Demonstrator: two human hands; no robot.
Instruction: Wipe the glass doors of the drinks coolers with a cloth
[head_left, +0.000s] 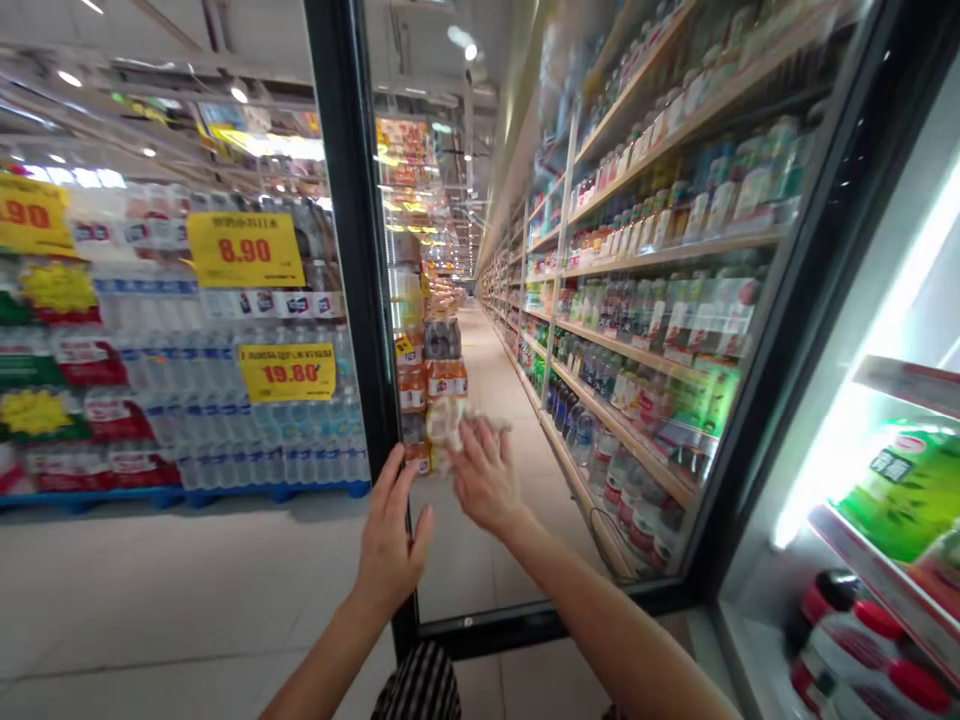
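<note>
Both of my hands are raised in front of a glass cooler door (480,250) with a black frame (351,210). My right hand (486,476) grips a crumpled pale cloth (447,424) against the glass, though motion blur softens its edges. My left hand (391,540) is open, its fingers spread and empty, next to the door's vertical black frame and just below the cloth. Whether those fingers touch the glass is hard to tell.
Bottled drinks fill the wooden-edged shelves behind the glass. Shrink-wrapped water bottles on blue pallets (225,440) stand at the left under yellow price signs. A long tiled aisle (480,400) runs ahead. Green packages (900,490) sit on a lit shelf at the right.
</note>
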